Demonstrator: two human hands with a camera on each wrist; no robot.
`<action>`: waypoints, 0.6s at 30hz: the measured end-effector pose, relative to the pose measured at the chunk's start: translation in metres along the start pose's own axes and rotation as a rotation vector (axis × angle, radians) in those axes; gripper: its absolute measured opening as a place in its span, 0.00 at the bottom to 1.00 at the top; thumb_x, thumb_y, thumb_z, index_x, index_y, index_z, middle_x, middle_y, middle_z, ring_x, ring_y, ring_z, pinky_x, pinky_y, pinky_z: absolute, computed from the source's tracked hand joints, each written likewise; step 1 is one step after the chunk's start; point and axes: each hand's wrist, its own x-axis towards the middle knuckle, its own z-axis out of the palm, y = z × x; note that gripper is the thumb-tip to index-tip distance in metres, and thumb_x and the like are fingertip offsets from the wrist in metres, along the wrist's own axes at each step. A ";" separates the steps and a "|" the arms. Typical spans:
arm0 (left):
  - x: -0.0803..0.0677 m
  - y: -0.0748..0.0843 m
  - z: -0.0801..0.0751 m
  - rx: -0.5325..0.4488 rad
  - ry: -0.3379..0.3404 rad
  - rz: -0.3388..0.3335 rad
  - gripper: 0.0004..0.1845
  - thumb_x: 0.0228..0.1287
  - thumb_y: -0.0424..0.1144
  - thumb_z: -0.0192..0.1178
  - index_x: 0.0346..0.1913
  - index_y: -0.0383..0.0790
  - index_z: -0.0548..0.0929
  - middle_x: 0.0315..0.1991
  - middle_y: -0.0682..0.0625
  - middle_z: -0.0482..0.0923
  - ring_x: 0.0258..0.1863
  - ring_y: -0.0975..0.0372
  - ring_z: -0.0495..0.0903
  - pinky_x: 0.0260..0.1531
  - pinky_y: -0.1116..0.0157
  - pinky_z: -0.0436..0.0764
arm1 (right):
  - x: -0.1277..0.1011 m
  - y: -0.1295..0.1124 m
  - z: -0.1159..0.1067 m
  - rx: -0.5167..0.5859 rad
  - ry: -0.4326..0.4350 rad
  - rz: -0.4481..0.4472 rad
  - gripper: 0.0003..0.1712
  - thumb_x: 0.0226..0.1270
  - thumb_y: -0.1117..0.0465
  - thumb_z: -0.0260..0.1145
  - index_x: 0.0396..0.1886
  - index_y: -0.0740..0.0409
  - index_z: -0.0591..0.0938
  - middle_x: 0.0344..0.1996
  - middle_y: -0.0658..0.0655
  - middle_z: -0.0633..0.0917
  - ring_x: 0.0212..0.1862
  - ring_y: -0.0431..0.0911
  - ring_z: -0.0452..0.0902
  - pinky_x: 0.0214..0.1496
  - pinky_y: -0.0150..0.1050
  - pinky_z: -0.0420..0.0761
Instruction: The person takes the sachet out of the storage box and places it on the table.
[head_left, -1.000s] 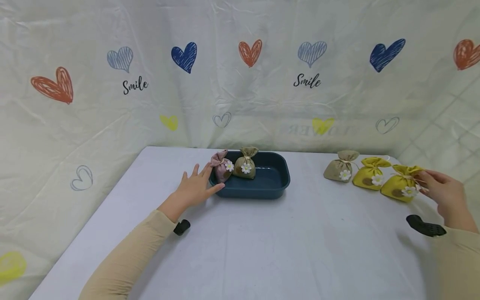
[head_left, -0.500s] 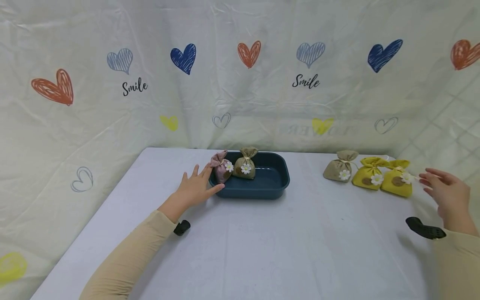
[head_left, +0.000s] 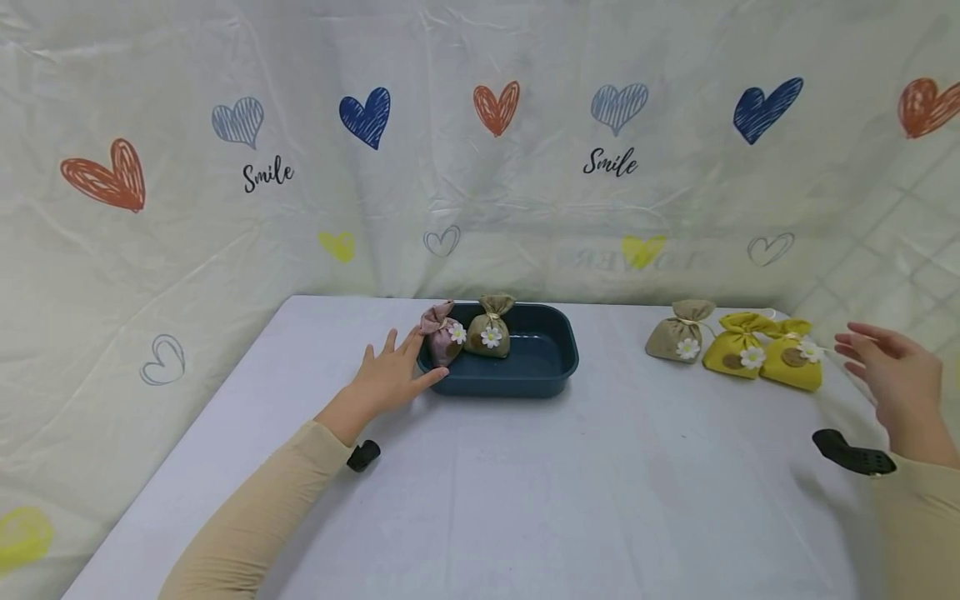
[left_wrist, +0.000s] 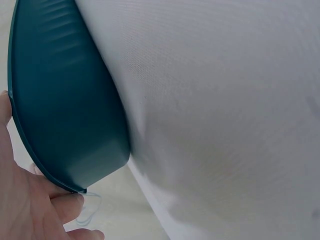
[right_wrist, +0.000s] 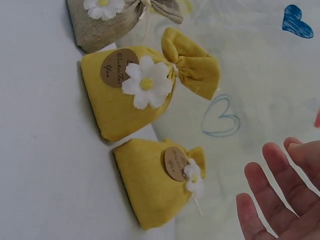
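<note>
My left hand (head_left: 386, 377) lies against the left end of the dark teal tray (head_left: 498, 385), its fingers spread and touching the rim, which also shows in the left wrist view. Inside the tray a pink drawstring pouch (head_left: 445, 346) leans at the left, beside an olive-beige pouch (head_left: 491, 333). My right hand (head_left: 896, 375) hovers just right of the rightmost yellow drawstring pouch (head_left: 791, 367), fingers loosely extended and holding nothing. In the right wrist view a gap separates the fingertips (right_wrist: 246, 201) from this yellow pouch (right_wrist: 150, 185), which carries a white flower and round brown tag.
Another yellow pouch (head_left: 726, 354) stands against the rightmost one, with a beige pouch (head_left: 671, 337) to its left. All three line the back right of the white table (head_left: 562, 492). A heart-printed curtain (head_left: 525, 208) hangs behind the table.
My right hand has let go of the rightmost yellow pouch and drawn slightly away to the right and up. That pouch now stands closer to its yellow neighbour. My left hand stays put.
</note>
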 end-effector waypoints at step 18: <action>0.000 0.000 0.001 -0.004 0.012 0.000 0.49 0.75 0.71 0.44 0.82 0.37 0.52 0.83 0.43 0.45 0.80 0.40 0.42 0.70 0.31 0.47 | -0.023 -0.036 0.022 0.013 -0.099 -0.232 0.09 0.81 0.54 0.57 0.53 0.39 0.81 0.35 0.28 0.81 0.39 0.23 0.77 0.35 0.17 0.77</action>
